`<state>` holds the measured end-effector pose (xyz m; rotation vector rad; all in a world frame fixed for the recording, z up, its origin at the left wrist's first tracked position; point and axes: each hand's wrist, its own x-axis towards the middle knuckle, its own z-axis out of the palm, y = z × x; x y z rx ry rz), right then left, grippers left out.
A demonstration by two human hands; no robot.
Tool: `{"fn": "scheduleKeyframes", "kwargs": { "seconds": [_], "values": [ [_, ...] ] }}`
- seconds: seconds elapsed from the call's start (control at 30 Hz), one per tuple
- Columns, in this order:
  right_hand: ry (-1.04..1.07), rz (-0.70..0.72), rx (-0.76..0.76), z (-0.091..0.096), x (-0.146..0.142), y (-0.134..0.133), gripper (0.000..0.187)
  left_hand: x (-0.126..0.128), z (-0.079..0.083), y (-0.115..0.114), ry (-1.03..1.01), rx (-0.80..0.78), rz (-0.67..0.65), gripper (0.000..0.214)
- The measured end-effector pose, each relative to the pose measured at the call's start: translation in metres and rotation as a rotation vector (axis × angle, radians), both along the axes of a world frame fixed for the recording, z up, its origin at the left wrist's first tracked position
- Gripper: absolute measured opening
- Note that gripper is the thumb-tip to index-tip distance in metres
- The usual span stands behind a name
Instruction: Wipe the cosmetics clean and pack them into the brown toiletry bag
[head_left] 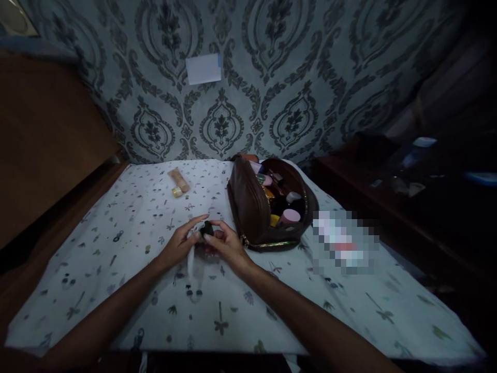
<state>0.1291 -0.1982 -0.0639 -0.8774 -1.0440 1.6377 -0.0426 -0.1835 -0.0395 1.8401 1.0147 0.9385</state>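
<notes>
Beside the open cosmetics bag (pixel 250 207), the left hand (pixel 181 242) and right hand (pixel 230 246) are grasping a small black item (pixel 208 228) above the bench (pixel 240 324) (seemingly manipulating it, the next move needing a steady pinch).

Bare forearms (pixel 112 308) taper toward slim, bare wrists (pixel 160 262).

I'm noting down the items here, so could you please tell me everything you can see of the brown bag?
The brown bag looks like smooth leather or imitation leather, with a gold-toned zip along its near edge. It sits open on the patterned cloth, just beyond and beside the right grip; whether they touch is unclear. Inside are several small items, among them a round pink one and a yellow one; others are too dim to identify.
</notes>
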Motion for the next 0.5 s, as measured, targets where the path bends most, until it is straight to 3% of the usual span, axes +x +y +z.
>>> {"fn": "scheduleKeyframes", "kwargs": {
  "seconds": [0.2,0.33,0.5],
  "values": [
    [0.014,-0.020,0.037,0.0005,0.0001,0.0009,0.052,0.0040,0.0073,0.0001,-0.190,-0.340,0.116,0.058],
    [0.021,-0.063,0.057,0.0001,0.0009,0.0039,0.047,0.0034,0.0070,0.0046,-0.306,-0.410,0.183,0.054],
    [-0.041,-0.032,0.082,-0.0019,-0.0018,0.0035,0.061,0.0031,0.0033,0.0045,-0.272,-0.403,0.149,0.057]
  ]
}}
